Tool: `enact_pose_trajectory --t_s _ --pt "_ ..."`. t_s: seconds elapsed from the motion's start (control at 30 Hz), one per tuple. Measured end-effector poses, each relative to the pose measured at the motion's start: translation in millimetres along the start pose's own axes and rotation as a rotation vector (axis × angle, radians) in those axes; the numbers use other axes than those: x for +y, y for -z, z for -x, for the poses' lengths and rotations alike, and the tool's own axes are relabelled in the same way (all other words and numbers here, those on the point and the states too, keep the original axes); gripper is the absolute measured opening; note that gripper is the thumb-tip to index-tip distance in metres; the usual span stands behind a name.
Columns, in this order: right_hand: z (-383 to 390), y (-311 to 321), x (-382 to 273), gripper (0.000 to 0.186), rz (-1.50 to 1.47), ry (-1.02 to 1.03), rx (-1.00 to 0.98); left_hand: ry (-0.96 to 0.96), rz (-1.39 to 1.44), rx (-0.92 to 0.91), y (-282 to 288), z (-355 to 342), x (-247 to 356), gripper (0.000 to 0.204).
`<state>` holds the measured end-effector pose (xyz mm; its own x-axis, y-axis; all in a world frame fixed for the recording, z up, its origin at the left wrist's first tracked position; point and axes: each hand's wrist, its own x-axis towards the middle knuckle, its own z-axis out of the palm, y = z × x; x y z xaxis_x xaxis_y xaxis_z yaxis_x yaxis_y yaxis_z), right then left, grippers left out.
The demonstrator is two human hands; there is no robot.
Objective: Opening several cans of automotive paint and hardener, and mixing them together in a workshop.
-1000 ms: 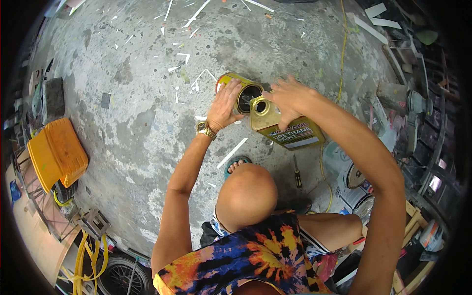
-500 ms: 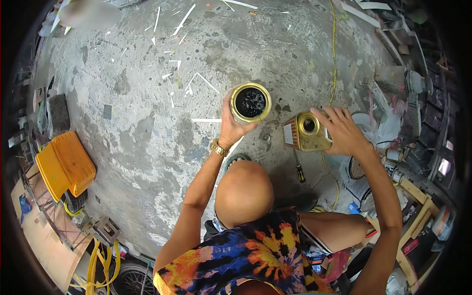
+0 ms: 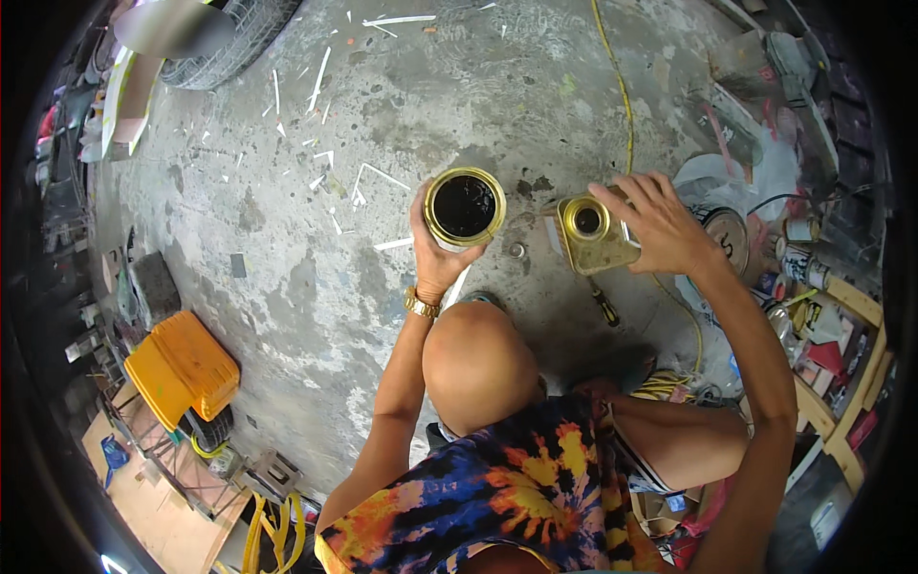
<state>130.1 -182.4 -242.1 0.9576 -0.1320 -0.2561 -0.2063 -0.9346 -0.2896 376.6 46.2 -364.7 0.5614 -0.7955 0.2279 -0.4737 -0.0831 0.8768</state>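
Left hand (image 3: 436, 263): curled round open tin (image 3: 466, 242), dark liquid (image 3: 466, 203) inside
Right hand (image 3: 669, 228): gripping metal can (image 3: 600, 253), right of tin
Tin-and-can step: likely steadying both mouth-up
Next can move: calls for level grip

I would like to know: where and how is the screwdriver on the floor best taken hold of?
I think by the thick yellow-and-black handle of the screwdriver, from above and the near side. It lies on the floor, handle end nearer, while the thin shaft runs toward the square can that the right hand holds.
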Motion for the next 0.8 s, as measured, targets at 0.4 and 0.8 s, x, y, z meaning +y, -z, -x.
enact_pose_trajectory --t_s 0.4,0.8 --pt "11.8 -5.9 -12.0 0.079 0.134 -0.154 0.270 0.102 0.044 -0.011 -17.4 -4.1 -8.2 0.113" --pt "92.3 -273.8 -65.1 0.037 -0.260 -0.886 -0.181 -0.146 -0.155 -0.243 -36.7 12.8 -23.2 0.101"
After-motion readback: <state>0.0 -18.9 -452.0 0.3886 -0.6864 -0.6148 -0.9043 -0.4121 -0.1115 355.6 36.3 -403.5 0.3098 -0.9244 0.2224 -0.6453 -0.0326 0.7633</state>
